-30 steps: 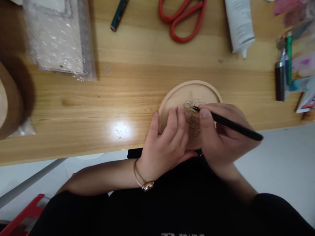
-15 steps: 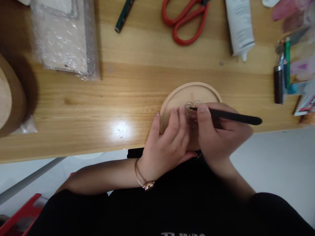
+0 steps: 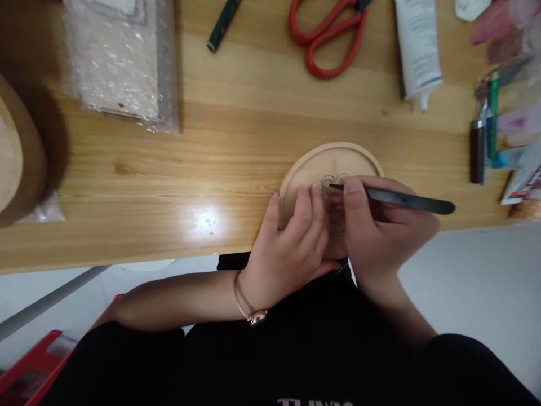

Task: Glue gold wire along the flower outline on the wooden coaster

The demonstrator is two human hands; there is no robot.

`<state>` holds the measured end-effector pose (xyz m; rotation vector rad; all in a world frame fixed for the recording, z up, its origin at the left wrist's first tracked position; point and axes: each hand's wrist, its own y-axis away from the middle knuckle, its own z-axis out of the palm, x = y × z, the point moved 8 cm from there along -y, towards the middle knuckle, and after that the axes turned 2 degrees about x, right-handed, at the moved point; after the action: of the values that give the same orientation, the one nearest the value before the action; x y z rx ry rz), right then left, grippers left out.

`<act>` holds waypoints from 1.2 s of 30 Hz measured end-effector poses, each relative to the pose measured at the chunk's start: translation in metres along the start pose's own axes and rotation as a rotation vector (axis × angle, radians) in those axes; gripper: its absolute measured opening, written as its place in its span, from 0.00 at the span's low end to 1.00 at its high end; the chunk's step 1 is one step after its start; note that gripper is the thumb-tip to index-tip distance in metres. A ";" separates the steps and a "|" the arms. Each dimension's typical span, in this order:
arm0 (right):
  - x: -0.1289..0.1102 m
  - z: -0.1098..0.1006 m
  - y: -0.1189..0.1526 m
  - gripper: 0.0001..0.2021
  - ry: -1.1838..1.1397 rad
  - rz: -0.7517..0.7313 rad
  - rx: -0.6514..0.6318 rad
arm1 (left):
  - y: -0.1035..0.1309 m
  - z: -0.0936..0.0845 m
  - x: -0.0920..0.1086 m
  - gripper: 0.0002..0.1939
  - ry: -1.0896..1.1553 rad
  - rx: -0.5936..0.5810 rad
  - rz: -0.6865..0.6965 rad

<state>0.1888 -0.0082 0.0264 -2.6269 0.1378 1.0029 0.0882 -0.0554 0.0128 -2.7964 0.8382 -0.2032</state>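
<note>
A round wooden plate (image 3: 298, 164) with a raised rim lies at the table's front edge, with thin looped wire or lines near its middle. My left hand (image 3: 291, 239) rests over its left part, fingers bent and spread, thumb at the near rim. In my right hand (image 3: 376, 225) are black tweezers (image 3: 416, 201), pinched between thumb and fingers. Their fine tip points left at the loops, close to my left fingertips. Both hands hide the plate's lower part, and whether the tip grips anything is too small to tell.
Red-handled scissors (image 3: 332, 53), a white tube (image 3: 419, 51) and a dark green stick (image 3: 222, 27) lie farther back. Bubble-wrapped boards (image 3: 120, 62) and a round wooden object (image 3: 29, 158) are left. Pens (image 3: 477, 149) and packets sit right.
The whole view has shifted slightly, so the table items appear a little farther right. Both hands keep nearly the same pose on the plate, tweezers still held.
</note>
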 end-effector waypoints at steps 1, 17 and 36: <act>0.000 -0.001 0.000 0.04 -0.014 0.000 0.005 | 0.000 0.000 0.000 0.38 0.001 -0.001 0.000; 0.008 -0.003 -0.002 0.08 -0.189 0.113 0.127 | 0.000 0.000 0.000 0.40 0.020 0.006 -0.002; 0.014 -0.005 -0.008 0.07 -0.231 0.217 0.039 | -0.001 -0.001 0.000 0.41 0.023 -0.003 0.012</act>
<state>0.2039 -0.0023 0.0227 -2.4774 0.3897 1.3526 0.0887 -0.0549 0.0138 -2.7969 0.8605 -0.2325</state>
